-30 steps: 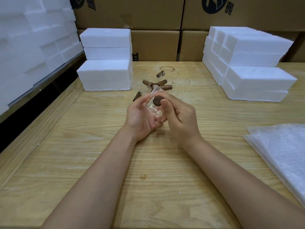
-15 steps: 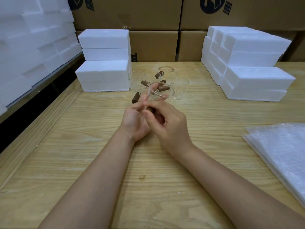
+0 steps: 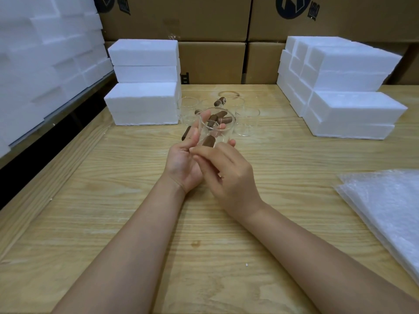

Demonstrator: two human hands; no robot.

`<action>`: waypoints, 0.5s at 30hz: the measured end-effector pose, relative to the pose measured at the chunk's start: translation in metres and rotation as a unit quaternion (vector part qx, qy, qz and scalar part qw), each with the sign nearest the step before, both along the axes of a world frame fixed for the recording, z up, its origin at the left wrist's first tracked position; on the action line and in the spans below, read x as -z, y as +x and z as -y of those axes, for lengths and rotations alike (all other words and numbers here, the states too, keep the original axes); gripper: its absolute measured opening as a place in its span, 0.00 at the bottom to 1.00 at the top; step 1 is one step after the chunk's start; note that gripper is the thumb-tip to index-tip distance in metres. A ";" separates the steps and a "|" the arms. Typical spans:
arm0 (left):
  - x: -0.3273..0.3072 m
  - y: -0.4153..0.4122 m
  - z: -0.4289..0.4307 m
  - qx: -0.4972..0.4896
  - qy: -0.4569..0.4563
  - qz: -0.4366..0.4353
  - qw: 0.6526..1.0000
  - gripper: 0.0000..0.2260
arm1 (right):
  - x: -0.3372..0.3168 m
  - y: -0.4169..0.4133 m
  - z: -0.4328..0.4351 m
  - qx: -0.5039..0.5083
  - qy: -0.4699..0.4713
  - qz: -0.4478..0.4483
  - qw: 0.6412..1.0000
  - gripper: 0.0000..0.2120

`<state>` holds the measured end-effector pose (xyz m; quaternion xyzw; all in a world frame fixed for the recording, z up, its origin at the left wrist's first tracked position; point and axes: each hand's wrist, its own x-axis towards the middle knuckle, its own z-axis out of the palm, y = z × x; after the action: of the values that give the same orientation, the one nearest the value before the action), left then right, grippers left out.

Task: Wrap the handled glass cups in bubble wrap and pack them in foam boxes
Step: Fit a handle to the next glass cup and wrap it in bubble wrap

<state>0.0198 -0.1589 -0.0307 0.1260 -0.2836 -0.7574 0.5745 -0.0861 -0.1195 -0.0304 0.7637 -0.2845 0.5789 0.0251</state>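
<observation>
A clear glass cup with a brown wooden handle is held up over the middle of the wooden table, mouth facing away from me. My left hand cradles its left side with fingers stretched along the glass. My right hand pinches the cup near the handle from below right. Several more handled glass cups stand grouped on the table behind it. Bubble wrap sheets lie stacked at the right edge. White foam boxes are stacked at the back left, and more foam boxes at the back right.
Cardboard cartons line the back wall. Foam pieces pile up on a shelf along the left, past the table's raised wooden edge. Bare table surface lies under my forearms.
The cup has been turned in my hands, from lying sideways with the handle end towards me to tilted up with its mouth facing away. Both hands shifted slightly away from me.
</observation>
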 end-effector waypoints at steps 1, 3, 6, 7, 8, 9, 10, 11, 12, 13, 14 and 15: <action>0.000 0.001 0.001 -0.001 0.001 0.002 1.000 0.17 | 0.000 0.000 -0.001 -0.006 0.016 0.020 1.000 0.07; 0.000 0.002 0.002 -0.005 0.005 0.014 1.000 0.18 | -0.001 0.001 -0.002 -0.025 0.065 0.076 0.995 0.07; 0.000 0.004 0.001 0.011 0.002 -0.020 1.000 0.19 | -0.001 0.001 -0.002 -0.062 0.125 0.147 0.979 0.05; 0.000 0.005 0.001 0.015 -0.004 -0.031 0.999 0.20 | -0.002 0.000 -0.001 -0.071 0.130 0.163 0.976 0.04; -0.001 0.005 0.001 0.013 -0.007 -0.035 0.999 0.21 | -0.002 0.000 0.000 -0.077 0.130 0.175 0.973 0.03; -0.002 0.004 0.000 0.008 -0.009 -0.034 0.999 0.23 | -0.002 -0.001 0.001 -0.079 0.130 0.185 0.971 0.03; -0.002 0.003 0.000 0.003 -0.012 -0.033 0.999 0.25 | -0.003 -0.001 0.002 -0.078 0.133 0.195 0.969 0.03; -0.003 0.002 0.000 -0.001 -0.017 -0.033 0.999 0.26 | -0.003 -0.002 0.004 -0.079 0.139 0.208 0.965 0.04; -0.004 0.001 0.000 -0.004 -0.022 -0.033 0.999 0.26 | -0.003 -0.002 0.005 -0.082 0.148 0.222 0.960 0.03; -0.004 0.001 -0.001 -0.006 -0.025 -0.031 0.999 0.27 | -0.004 -0.003 0.007 -0.085 0.159 0.238 0.954 0.03; -0.005 0.002 -0.001 -0.006 -0.028 -0.028 0.999 0.28 | -0.005 -0.004 0.008 -0.086 0.168 0.257 0.948 0.04; -0.005 0.002 -0.001 -0.003 -0.031 -0.024 0.999 0.29 | -0.006 -0.004 0.010 -0.089 0.177 0.279 0.940 0.05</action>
<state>0.0219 -0.1575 -0.0259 0.0902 -0.2929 -0.7492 0.5872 -0.0905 -0.1294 -0.0244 0.5860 -0.3094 0.7086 -0.2424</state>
